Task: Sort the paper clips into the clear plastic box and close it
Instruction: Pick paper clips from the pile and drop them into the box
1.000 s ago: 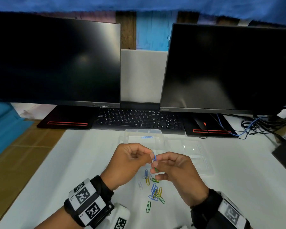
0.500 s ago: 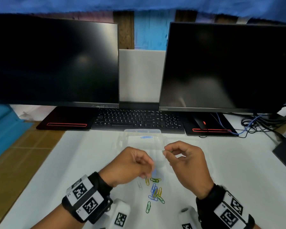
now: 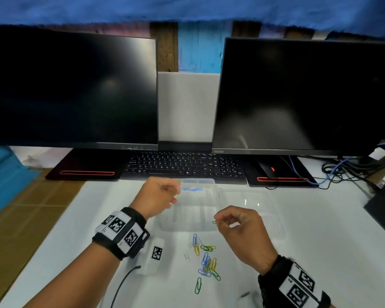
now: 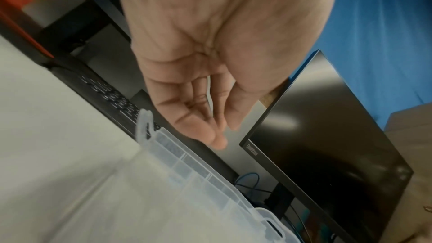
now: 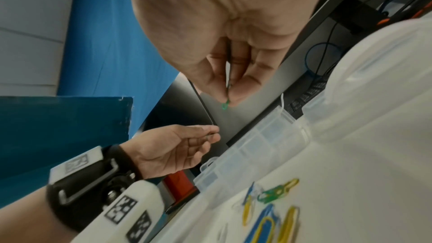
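The clear plastic box (image 3: 187, 227) (image 4: 187, 173) (image 5: 257, 145) lies open on the white table, its lid (image 3: 265, 218) (image 5: 374, 80) folded out to the right. Blue paper clips (image 3: 192, 189) lie in its far compartment. My left hand (image 3: 158, 194) (image 4: 224, 136) (image 5: 177, 147) hovers over the box's far left corner with relaxed fingers and nothing visible in them. My right hand (image 3: 217, 220) (image 5: 230, 97) pinches a green paper clip (image 3: 214, 222) (image 5: 225, 106) above the box's near right edge. Several coloured clips (image 3: 207, 263) (image 5: 275, 191) lie in a loose pile in front of the box.
Behind the box run a black keyboard (image 3: 185, 165), two dark monitors (image 3: 71, 90) (image 3: 307, 96) and a mouse (image 3: 269, 169). Cables (image 3: 342, 170) tangle at the back right. A white tagged block (image 3: 153, 256) with a cord lies near my left wrist.
My hands have drawn apart. The left hand went forward from the pile to the box's far compartment, where a second blue clip now lies. The right hand kept the green clip and sank slightly.
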